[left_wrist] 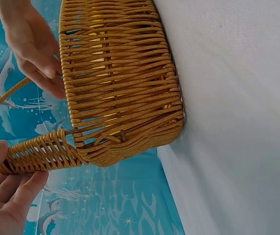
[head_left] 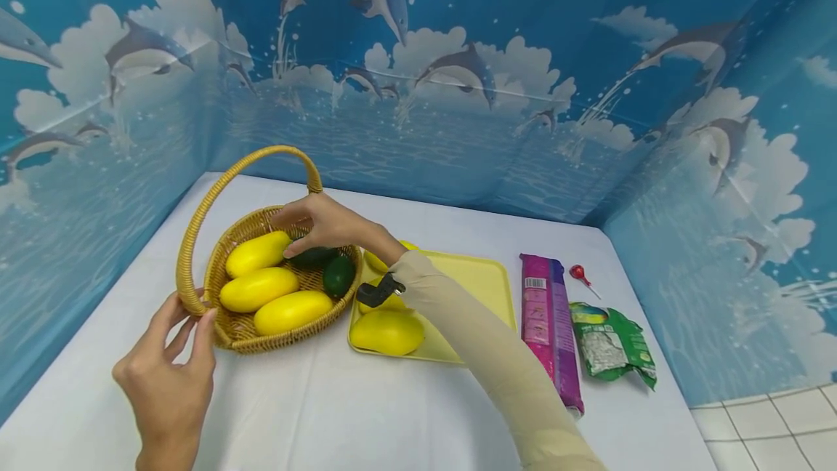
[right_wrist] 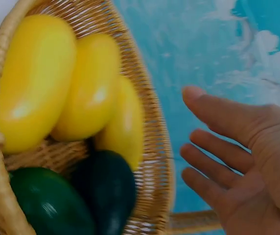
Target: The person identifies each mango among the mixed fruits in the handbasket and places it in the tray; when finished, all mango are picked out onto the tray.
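A wicker basket [head_left: 281,345] with a tall arched handle [head_left: 185,256] stands at the left of the table. Three yellow mangoes [head_left: 259,290] lie along its left and front side, with dark green avocados [head_left: 338,276] to their right. My left hand [head_left: 171,365] pinches the foot of the handle between thumb and fingers; the left wrist view shows the fingertips [left_wrist: 35,183] against the weave. Over the back of the basket is my right hand [head_left: 327,222], fingers spread and loosely bent. In the right wrist view nothing is between its thumb and fingers [right_wrist: 213,164].
A yellow tray [head_left: 467,296] right of the basket bears several more mangoes [head_left: 387,333], partly hidden by my right forearm. Further right lie a purple-pink packet [head_left: 552,318], a red lollipop [head_left: 578,272] and a green bag [head_left: 611,344]. Dolphin-print curtains [head_left: 418,129] surround the table.
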The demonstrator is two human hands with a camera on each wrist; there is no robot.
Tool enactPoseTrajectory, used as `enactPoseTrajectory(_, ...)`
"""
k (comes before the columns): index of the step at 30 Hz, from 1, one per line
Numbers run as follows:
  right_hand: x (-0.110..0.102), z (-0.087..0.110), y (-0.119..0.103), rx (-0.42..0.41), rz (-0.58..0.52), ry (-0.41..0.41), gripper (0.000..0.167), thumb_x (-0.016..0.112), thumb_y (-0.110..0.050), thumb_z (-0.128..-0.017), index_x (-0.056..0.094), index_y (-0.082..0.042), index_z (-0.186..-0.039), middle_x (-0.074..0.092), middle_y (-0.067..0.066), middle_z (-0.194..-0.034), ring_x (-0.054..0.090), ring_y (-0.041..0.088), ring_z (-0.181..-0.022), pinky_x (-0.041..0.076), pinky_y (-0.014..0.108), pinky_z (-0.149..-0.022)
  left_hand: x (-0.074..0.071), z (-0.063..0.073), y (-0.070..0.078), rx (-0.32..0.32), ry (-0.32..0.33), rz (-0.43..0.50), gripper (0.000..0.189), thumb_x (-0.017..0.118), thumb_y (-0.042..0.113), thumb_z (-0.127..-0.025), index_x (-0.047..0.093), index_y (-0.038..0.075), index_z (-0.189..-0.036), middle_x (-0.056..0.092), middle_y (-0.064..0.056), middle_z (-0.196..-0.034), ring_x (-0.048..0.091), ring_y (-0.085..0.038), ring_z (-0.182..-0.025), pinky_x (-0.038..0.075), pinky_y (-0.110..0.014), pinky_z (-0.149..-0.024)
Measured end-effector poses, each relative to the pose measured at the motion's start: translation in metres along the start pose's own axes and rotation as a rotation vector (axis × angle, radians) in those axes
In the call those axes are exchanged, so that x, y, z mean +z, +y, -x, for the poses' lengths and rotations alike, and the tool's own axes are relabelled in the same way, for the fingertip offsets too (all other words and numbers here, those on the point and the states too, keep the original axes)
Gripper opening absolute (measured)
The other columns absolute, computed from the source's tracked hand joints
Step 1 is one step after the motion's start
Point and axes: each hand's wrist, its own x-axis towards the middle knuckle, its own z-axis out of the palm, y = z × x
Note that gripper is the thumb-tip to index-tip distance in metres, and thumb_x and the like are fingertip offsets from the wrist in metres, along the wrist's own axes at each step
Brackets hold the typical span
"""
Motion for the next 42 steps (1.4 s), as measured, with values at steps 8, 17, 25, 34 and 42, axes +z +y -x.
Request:
enactPoseTrajectory(8,0.024,-0.031,0.017,0.070,0.202,-0.021,0.057,0.082,-0.009,-0.097,0.061,0.003,-0.149,0.062,0.020,-0.152,0.057,0.033,-0.142,0.051,0.029,-0.117,0.000,-0.001,0.001,-0.008,0.008,0.010,0.049,0.081,-0.006,-0.092,0.069,-0.003,-0.139,0.077,-0.025,-0.122,0.061,0.018,-0.116,0.052,-0.005,-0.092)
enactPoseTrajectory(17,0.033,-0.044,0.027,0.174,0.269,-0.051,0.057,0.081,-0.013,-0.099,0.061,-0.006,-0.152,0.060,0.010,-0.155,0.057,0.025,-0.138,0.049,0.015,-0.104,0.004,0.000,0.006,-0.014,0.028,0.022,0.051,0.082,-0.008,-0.090,0.070,-0.001,-0.139,0.078,-0.020,-0.123,0.063,0.016,-0.115,0.052,-0.005,-0.090)
enactPoseTrajectory(25,0.046,-0.054,0.035,0.205,0.297,-0.114,0.057,0.076,-0.013,-0.103,0.057,-0.008,-0.156,0.056,0.008,-0.159,0.051,0.020,-0.145,0.044,0.012,-0.111,0.005,0.001,0.006,-0.019,0.028,0.017,0.050,0.082,-0.007,-0.090,0.071,0.000,-0.139,0.078,-0.019,-0.122,0.064,0.015,-0.115,0.053,-0.005,-0.090)
enactPoseTrajectory(34,0.052,-0.060,0.034,0.234,0.388,-0.137,0.059,0.079,-0.022,-0.101,0.058,-0.012,-0.156,0.059,0.003,-0.156,0.052,0.016,-0.142,0.045,0.014,-0.111,0.002,0.002,0.005,-0.023,0.042,-0.005,0.051,0.083,-0.007,-0.089,0.072,0.001,-0.138,0.078,-0.018,-0.123,0.063,0.016,-0.114,0.052,-0.004,-0.090)
enactPoseTrajectory(42,0.052,-0.055,0.026,0.199,0.554,-0.105,0.051,0.080,-0.029,-0.101,0.064,-0.011,-0.145,0.063,0.004,-0.141,0.058,0.015,-0.126,0.049,0.018,-0.103,0.006,0.001,0.005,-0.027,0.035,-0.001,0.051,0.083,-0.009,-0.089,0.071,0.000,-0.138,0.078,-0.018,-0.123,0.063,0.016,-0.114,0.052,-0.004,-0.091)
